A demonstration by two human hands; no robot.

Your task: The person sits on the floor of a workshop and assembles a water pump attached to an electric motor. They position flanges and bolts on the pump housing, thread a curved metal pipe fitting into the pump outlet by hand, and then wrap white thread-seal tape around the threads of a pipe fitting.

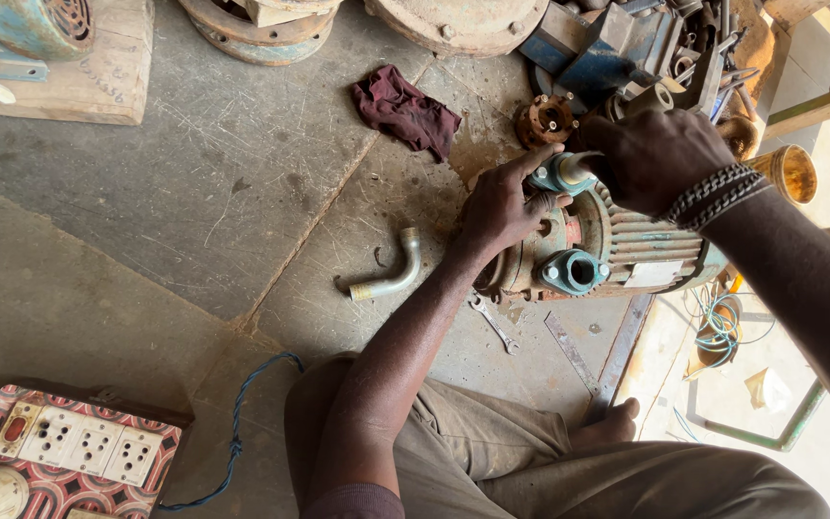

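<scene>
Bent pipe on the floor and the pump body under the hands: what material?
Bent pipe: looks like galvanised steel, dull grey sheen, threaded end. Pump body: likely cast metal, finned housing, worn blue-green paint with rust patches. Both hands, left and right, grip its top fitting.

Pump motor (617,252) is looking like rusty, grimy painted metal, the bent pipe (391,277) is showing dull galvanized steel, rag (405,111) is crumpled maroon cloth, floor (175,202) is looking like scratched rough concrete.

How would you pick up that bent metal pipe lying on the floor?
Probably by the long straight leg of the bent pipe, coming down from above. It lies flat on the concrete floor with open space around it, clear of the left hand and the pump. The curved elbow would likely slip more.
</scene>
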